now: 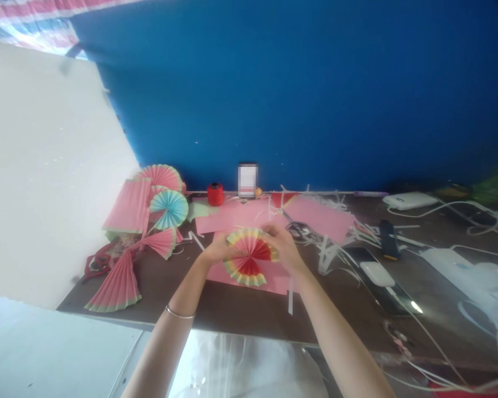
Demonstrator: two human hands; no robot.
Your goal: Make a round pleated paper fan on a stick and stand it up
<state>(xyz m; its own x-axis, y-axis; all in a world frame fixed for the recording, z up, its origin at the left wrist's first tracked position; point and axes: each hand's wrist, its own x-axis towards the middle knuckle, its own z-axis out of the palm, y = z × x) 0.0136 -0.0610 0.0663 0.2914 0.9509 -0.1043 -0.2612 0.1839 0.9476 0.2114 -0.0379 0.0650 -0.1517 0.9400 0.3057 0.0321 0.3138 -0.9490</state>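
Observation:
A round pleated paper fan (249, 255), pink and red with a yellow-green edge, is spread out between my hands, with a gap at its lower right. My left hand (219, 250) grips its left rim, the thumb and fingers partly behind the paper. At the upper right rim, my right hand (283, 247) is closed on the fan too; its fingertips are blurred. Beneath the fan lie sheets of pink paper (280, 283). One thin white paper strip (290, 298) hangs near my right wrist.
At left lie pink pleated fans (118, 282), a teal fan (169, 209) and red-handled scissors (95, 265). A red thread spool (215, 194) and a propped phone (248, 179) stand by the blue wall. Paper strips, a black tablet-like device (382, 284) and white cables cover the right side.

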